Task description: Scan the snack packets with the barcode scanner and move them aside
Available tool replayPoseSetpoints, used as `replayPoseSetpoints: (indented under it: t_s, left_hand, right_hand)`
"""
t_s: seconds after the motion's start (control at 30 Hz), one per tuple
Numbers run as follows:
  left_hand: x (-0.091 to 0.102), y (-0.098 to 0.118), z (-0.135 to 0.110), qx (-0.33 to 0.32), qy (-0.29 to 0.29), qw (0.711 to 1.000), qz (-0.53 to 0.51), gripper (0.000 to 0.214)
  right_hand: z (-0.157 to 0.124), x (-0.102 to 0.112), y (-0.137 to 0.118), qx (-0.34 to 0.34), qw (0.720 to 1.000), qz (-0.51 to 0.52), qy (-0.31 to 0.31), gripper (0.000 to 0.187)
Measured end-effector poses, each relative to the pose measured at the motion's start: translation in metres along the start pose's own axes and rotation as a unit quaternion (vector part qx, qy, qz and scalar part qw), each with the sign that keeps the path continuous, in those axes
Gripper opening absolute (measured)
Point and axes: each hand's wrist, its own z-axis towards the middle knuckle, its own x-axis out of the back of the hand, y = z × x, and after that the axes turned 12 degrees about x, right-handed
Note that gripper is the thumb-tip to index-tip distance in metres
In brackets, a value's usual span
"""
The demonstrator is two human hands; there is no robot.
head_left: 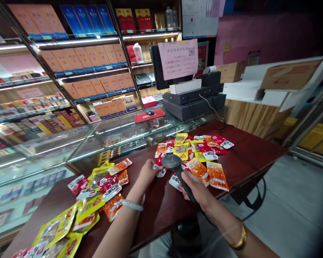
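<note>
Watching remotely, I note two hands apart from each other over a dark red table (157, 215). The right hand (195, 186) is wrapped around the handle of a black scanner (172, 162), whose head sits just right of the left hand (147, 171). The left fingertips meet a small red-and-white packet (160, 173); I cannot tell whether they pinch it. Beyond and right, a far pile of packets (181, 153); near left, a looser spread of packets (93, 206), yellow, red and orange. Far side: glass counter (82, 143), red mat (140, 117), mouse (150, 112).
</note>
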Motion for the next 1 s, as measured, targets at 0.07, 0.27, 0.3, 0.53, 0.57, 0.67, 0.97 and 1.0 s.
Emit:
replayPoseSetpoints:
  t_s: [0.07, 0.27, 0.3, 0.53, 0.57, 0.67, 0.97, 1.0]
  left_hand:
    - [-0.019, 0.020, 0.005, -0.014, -0.024, 0.998, -0.062, 0.033]
    - [-0.017, 0.038, 0.027, -0.071, -0.031, 0.997, -0.031, 0.048]
    - [-0.003, 0.031, 0.030, -0.072, -0.001, 0.997, 0.023, 0.048]
    - [0.120, -0.039, 0.033, 0.074, 0.148, 0.945, 0.281, 0.034]
    - [0.131, -0.048, 0.032, 0.089, 0.156, 0.935, 0.307, 0.033]
    - [0.147, -0.065, 0.033, 0.107, 0.157, 0.913, 0.362, 0.037]
    - [0.152, -0.067, 0.040, 0.083, 0.142, 0.916, 0.367, 0.033]
    - [0.152, -0.065, 0.039, 0.079, 0.142, 0.922, 0.352, 0.030]
  right_hand:
    - [0.002, 0.001, -0.002, 0.003, 1.000, 0.007, 0.009, 0.050]
    - [0.008, 0.000, -0.010, 0.010, 0.999, 0.006, 0.033, 0.050]
    - [0.009, 0.000, -0.010, 0.009, 0.999, 0.004, 0.033, 0.051]
    - [0.013, -0.014, 0.003, -0.014, 1.000, 0.002, -0.004, 0.051]
    - [0.014, -0.017, 0.004, -0.016, 1.000, 0.000, -0.012, 0.051]
    - [0.015, -0.030, 0.007, -0.018, 0.999, -0.010, -0.039, 0.053]
    - [0.013, -0.046, 0.010, -0.028, 0.997, -0.028, -0.062, 0.055]
    - [0.012, -0.045, 0.010, -0.028, 0.997, -0.030, -0.061, 0.054]
